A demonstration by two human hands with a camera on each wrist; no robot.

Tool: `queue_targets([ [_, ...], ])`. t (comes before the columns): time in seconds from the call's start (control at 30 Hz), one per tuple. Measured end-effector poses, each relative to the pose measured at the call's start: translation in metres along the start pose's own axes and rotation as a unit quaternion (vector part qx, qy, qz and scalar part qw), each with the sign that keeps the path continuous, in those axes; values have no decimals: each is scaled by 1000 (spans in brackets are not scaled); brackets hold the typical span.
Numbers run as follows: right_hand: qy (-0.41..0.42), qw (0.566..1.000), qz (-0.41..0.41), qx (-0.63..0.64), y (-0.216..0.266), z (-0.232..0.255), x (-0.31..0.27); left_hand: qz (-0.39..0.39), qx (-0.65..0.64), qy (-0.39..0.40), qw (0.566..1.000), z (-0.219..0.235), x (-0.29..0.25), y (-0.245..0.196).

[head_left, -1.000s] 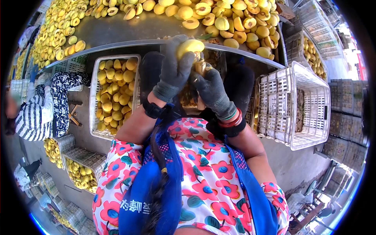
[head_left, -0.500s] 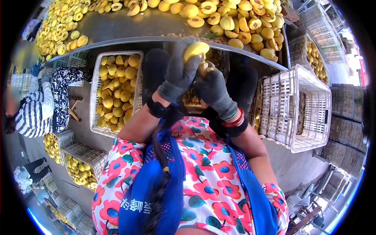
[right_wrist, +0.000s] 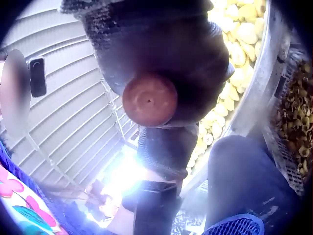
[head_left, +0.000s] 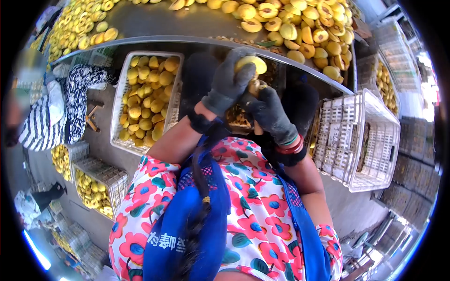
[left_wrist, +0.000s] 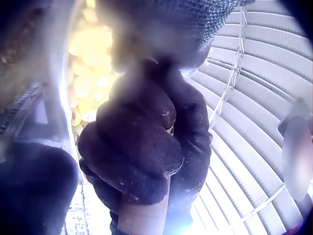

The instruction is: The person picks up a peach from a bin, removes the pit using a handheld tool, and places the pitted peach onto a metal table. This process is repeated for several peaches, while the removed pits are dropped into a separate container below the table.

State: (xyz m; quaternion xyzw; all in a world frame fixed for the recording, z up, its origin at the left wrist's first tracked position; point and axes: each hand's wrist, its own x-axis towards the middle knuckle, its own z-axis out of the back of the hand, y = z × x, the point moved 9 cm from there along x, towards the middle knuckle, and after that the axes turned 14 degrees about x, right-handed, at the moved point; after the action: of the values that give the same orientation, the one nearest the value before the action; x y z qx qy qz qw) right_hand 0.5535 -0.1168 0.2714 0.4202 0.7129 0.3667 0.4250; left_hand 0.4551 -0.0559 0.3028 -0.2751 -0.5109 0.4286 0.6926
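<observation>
My left hand (head_left: pixel 229 79), in a dark grey glove, grips a yellow peach (head_left: pixel 255 64) just below the metal table's front edge. Close beside it, my gloved right hand (head_left: pixel 273 114) holds a tool by its round wooden handle (head_left: pixel 258 128). The handle's flat end (right_wrist: pixel 149 100) faces the camera in the right wrist view. Curled fingers (left_wrist: pixel 137 142) of the right hand wrap that handle in the left wrist view. The tool's working end meets the peach between both hands and is mostly hidden by the gloves.
The metal table (head_left: pixel 154 23) bears heaps of halved peaches (head_left: pixel 304 28). A crate of peaches (head_left: pixel 119 119) stands left of my legs; a white crate (head_left: pixel 340 140) lies to the right. Pits and scraps fill a crate (right_wrist: pixel 298 112) below the table. Another person (head_left: pixel 47 112) sits at left.
The head view has shifted, so the table, crates and hands appear farther right. Both hands stay together at the peach, which has tilted slightly in the left hand.
</observation>
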Motion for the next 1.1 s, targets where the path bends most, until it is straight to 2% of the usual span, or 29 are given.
queue_targets([
  [0.07,6,1000,2,10,-7,4,2,-14,2,0,1000,-2,-4,5],
  [0.1,17,996,-50,76,-15,2,1,-16,9,-6,1000,-1,-5,4],
  [0.13,37,989,-67,123,-16,0,-1,-10,6,-5,1000,-2,-6,8],
  [0.2,52,986,-67,142,-21,1,0,-20,-8,2,1000,-3,-6,5],
  [0.3,-14,998,-21,-50,-19,5,4,-9,-16,9,1000,-4,-6,7],
  [0.4,6,997,-64,46,-20,1,2,-4,-50,45,998,-10,-8,14],
  [0.47,46,972,-129,191,-25,-6,-6,-25,-115,77,990,-12,-7,15],
  [0.5,65,950,-160,261,-27,-10,-10,-29,-143,122,982,-15,-7,14],
  [0.6,171,913,-184,322,-28,-20,-16,-10,-214,221,951,-18,-9,8],
  [0.63,159,903,-187,352,-28,-23,-16,16,-244,248,937,-20,-12,8],
  [0.73,174,882,-225,376,-44,-22,-18,21,-225,295,928,-24,-11,10],
  [0.77,175,878,-216,389,-48,-20,-16,15,-221,291,931,-24,-11,11],
  [0.87,139,924,-190,301,-40,-19,-11,57,-247,219,942,-22,-13,18],
  [0.9,148,925,-162,309,-40,-18,-9,70,-281,197,937,-23,-13,21],
  [0.97,163,927,-103,322,-41,-14,-2,99,-270,181,940,-23,-13,30],
  [1.0,122,945,-110,284,-45,-8,0,113,-266,173,942,-24,-13,34],
  [1.07,145,934,-120,304,-41,-17,3,104,-267,159,945,-24,-13,43],
  [1.1,114,959,-140,220,-37,-17,2,134,-177,141,965,-17,-12,53],
])
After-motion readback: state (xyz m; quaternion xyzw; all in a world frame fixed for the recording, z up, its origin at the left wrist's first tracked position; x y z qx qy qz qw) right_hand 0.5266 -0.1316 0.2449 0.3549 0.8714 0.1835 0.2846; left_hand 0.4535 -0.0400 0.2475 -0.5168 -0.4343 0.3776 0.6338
